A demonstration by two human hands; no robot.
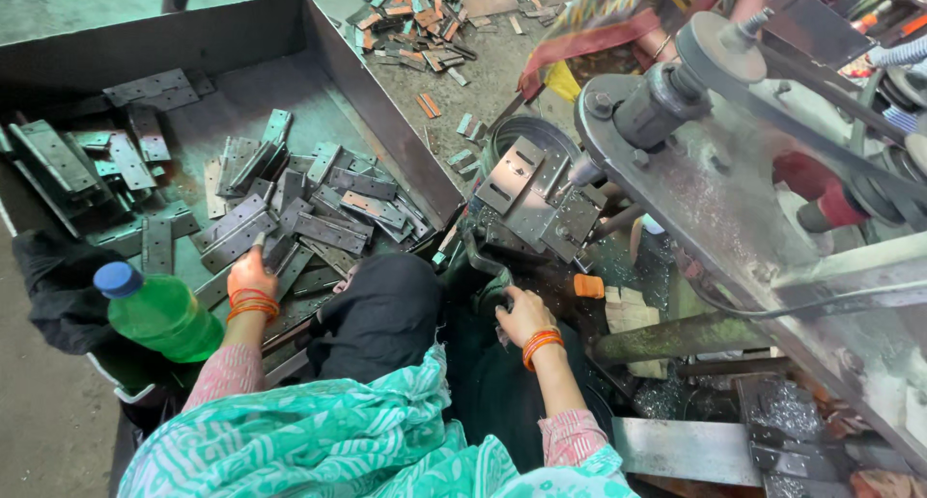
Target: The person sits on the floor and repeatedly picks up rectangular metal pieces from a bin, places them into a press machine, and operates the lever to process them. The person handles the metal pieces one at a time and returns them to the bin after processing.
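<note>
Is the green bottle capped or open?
Capped: the green bottle has its blue cap on, and it lies tilted beside the metal tray.

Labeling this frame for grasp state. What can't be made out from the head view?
- Left hand: fingers buried among the metal hinge plates in the tray; which plate it grips is hidden.
- Right hand: fingertips curl over dark cloth; anything held is hidden.
- Drill tip: too small, partly hidden behind the plate on the jig.
- Machine: cut off by the right edge.

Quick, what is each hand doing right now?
Left hand: closed on a flat grey metal hinge plate in the tray.
Right hand: resting near the machine; grip cannot be told.
</note>
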